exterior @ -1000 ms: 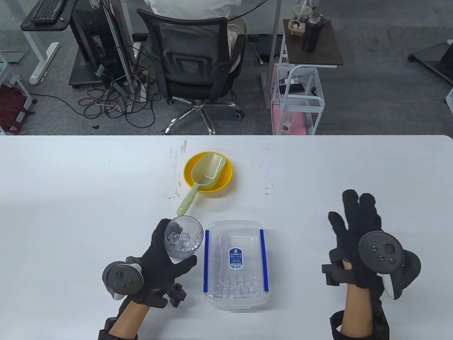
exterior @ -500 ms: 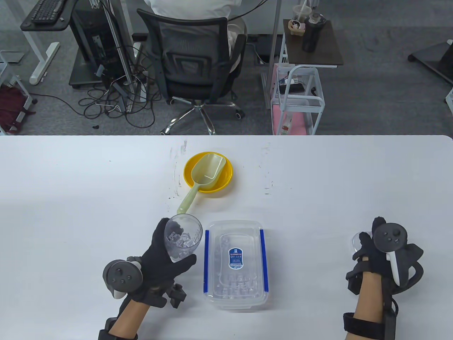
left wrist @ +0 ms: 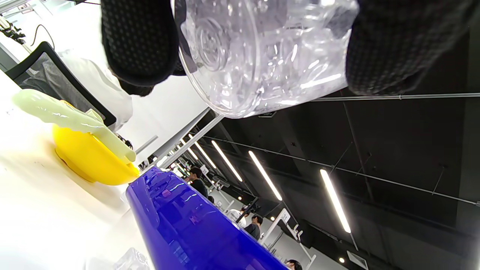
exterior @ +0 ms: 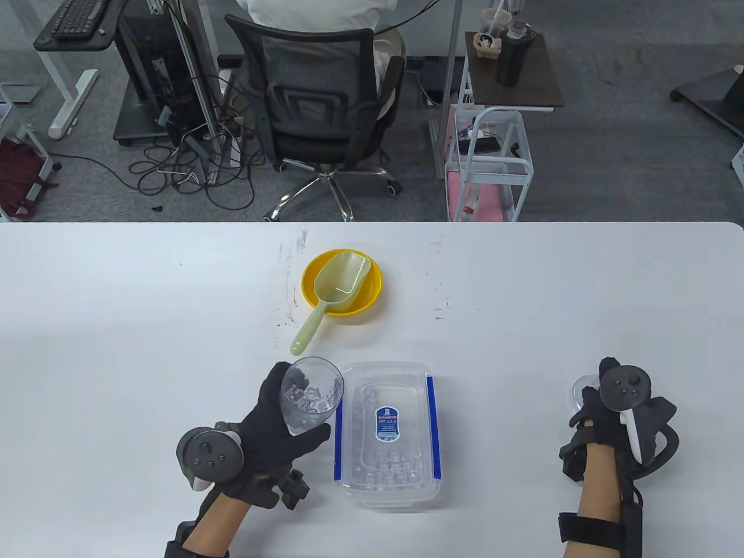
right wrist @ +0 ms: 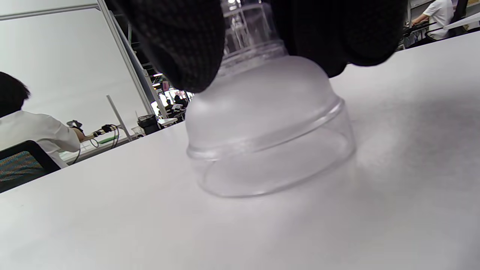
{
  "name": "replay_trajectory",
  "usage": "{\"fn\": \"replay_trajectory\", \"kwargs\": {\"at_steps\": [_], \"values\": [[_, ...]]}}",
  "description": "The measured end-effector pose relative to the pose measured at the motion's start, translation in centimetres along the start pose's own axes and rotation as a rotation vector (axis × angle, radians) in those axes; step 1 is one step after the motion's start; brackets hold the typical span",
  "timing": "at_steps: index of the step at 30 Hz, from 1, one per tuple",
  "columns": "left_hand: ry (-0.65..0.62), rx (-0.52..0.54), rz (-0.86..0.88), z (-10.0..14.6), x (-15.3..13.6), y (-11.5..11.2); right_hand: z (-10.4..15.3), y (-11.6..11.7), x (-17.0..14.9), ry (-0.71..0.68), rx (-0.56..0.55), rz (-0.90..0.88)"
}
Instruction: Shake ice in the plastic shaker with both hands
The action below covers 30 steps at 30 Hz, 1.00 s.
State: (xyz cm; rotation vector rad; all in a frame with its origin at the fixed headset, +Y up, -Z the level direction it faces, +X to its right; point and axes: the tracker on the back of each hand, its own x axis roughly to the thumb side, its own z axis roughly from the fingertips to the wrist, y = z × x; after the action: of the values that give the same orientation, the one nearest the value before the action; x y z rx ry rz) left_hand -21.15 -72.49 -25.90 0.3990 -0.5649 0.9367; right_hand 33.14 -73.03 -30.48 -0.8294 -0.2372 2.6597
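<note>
My left hand (exterior: 273, 430) grips a clear plastic shaker cup (exterior: 311, 394) with ice cubes in it, lifted off the table just left of the ice box. In the left wrist view the cup (left wrist: 262, 52) sits between my gloved fingers (left wrist: 138, 41). My right hand (exterior: 604, 407) holds the clear domed shaker lid (exterior: 578, 394) at the table's right side. In the right wrist view the lid (right wrist: 266, 131) is tipped, one edge on the table, my fingers (right wrist: 180, 41) on its top.
A clear lidded ice box (exterior: 387, 433) with blue clips lies at the front middle. A yellow bowl (exterior: 372, 290) with a pale green scoop (exterior: 325, 296) stands behind it. An office chair (exterior: 319, 104) is beyond the table's far edge.
My right hand came down from open above the table and closed on the lid. My left hand shifted the cup slightly right and tilted it.
</note>
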Motion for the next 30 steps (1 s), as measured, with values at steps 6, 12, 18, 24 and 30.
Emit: {"fn": "replay_trajectory", "kwargs": {"at_steps": [6, 12, 18, 24, 30], "values": [[-0.009, -0.012, -0.014, 0.0, 0.0, -0.1, 1.7, -3.0, 3.5, -0.203, -0.118, -0.323], [-0.022, -0.041, -0.035, 0.1, 0.2, -0.7, 5.3, -5.8, 9.0, -0.501, -0.073, -0.564], [-0.047, -0.08, -0.064, 0.0, 0.7, -1.3, 10.4, -7.1, 14.1, -0.769, 0.024, -0.732], [-0.062, -0.109, -0.087, 0.0, 1.0, -1.7, 16.1, -6.1, 18.7, -1.035, 0.164, -0.715], [-0.073, -0.128, -0.102, 0.0, 1.2, -1.8, 18.4, -4.5, 21.0, -1.122, 0.222, -0.689]]}}
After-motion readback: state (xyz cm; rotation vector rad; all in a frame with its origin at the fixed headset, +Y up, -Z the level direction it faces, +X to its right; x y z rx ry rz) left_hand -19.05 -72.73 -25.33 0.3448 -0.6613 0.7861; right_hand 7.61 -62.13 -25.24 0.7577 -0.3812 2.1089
